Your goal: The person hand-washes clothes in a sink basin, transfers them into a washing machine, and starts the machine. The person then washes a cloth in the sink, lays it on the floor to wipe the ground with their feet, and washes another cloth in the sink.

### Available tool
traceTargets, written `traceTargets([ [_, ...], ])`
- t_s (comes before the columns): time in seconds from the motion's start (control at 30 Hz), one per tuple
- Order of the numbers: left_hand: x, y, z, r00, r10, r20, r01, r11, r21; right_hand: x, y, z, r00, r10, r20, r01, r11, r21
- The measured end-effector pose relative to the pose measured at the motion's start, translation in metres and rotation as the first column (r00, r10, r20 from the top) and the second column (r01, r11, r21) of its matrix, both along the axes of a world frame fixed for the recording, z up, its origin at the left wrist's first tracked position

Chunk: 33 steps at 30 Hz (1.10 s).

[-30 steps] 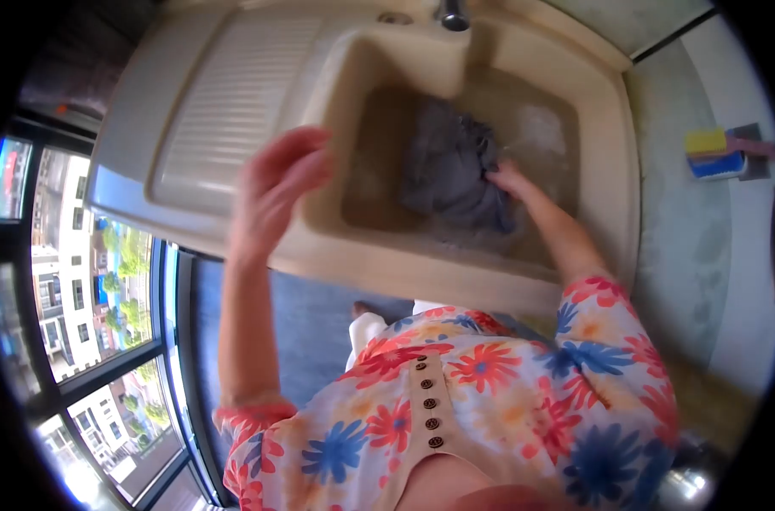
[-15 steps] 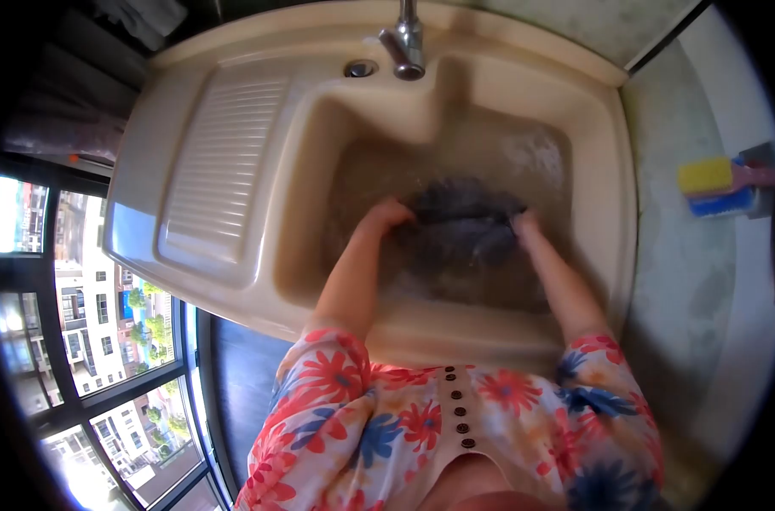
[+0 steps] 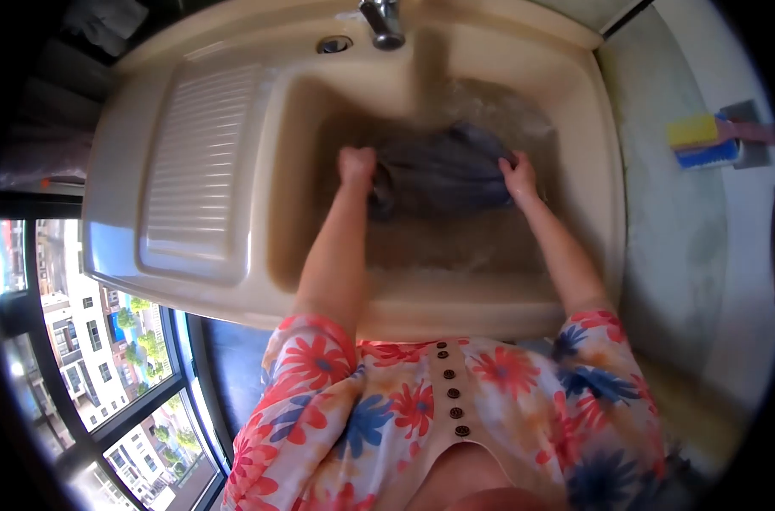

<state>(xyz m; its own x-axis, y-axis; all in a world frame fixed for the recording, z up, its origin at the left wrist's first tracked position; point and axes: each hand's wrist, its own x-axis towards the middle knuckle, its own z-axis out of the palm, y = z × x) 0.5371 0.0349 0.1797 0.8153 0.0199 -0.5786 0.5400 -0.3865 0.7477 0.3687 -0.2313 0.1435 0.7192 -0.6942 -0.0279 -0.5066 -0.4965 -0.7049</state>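
Note:
A dark grey garment (image 3: 443,175) is stretched between my two hands in the sink basin, over cloudy water (image 3: 447,243). My left hand (image 3: 357,164) is closed on its left end, where a dark fold hangs down. On the other side, my right hand (image 3: 518,176) pinches the cloth's right edge between thumb and fingers. The cloth's lower part is in the murky water. Both hands are above the water inside the beige sink (image 3: 599,170).
A ribbed washboard (image 3: 201,162) is moulded into the sink's left side. The chrome faucet (image 3: 382,24) juts over the back rim beside a round drain fitting (image 3: 334,43). Brushes (image 3: 702,140) with yellow and blue bristles hang at the right wall. Windows (image 3: 97,341) are at lower left.
Bunched low in the water before, the garment is now lifted and spread wider. My hands have risen with it and moved toward the back of the basin. The view has shifted slightly.

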Motion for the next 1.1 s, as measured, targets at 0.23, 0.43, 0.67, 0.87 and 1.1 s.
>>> traceTargets([
  [0.23, 0.0, 0.014, -0.015, 0.913, -0.294, 0.284, 0.111, 0.847, 0.52, -0.02, -0.006, 0.023, 0.791, 0.501, -0.351, -0.503, 0.859, 0.091],
  [0.43, -0.014, -0.033, 0.052, 0.827, -0.554, -0.092, 0.553, 0.832, -0.041, 0.052, -0.013, 0.141, 0.86, 0.503, 0.089, -0.504, 0.864, -0.009],
  [0.67, -0.066, -0.067, 0.06, 0.735, -0.541, -0.409, -0.157, 0.451, -0.879, 0.033, 0.091, 0.245, 0.79, 0.548, 0.274, -0.599, 0.787, 0.152],
  [0.87, -0.034, -0.06, 0.046, 0.778, -0.376, -0.503, -0.416, 0.29, -0.862, -0.007, 0.117, 0.25, 0.635, 0.733, 0.243, -0.749, 0.508, 0.425],
  [1.1, -0.045, -0.061, 0.075, 0.771, -0.29, -0.567, -0.385, 0.498, -0.777, 0.07, 0.017, 0.238, 0.741, 0.479, 0.47, -0.671, 0.528, 0.52],
])
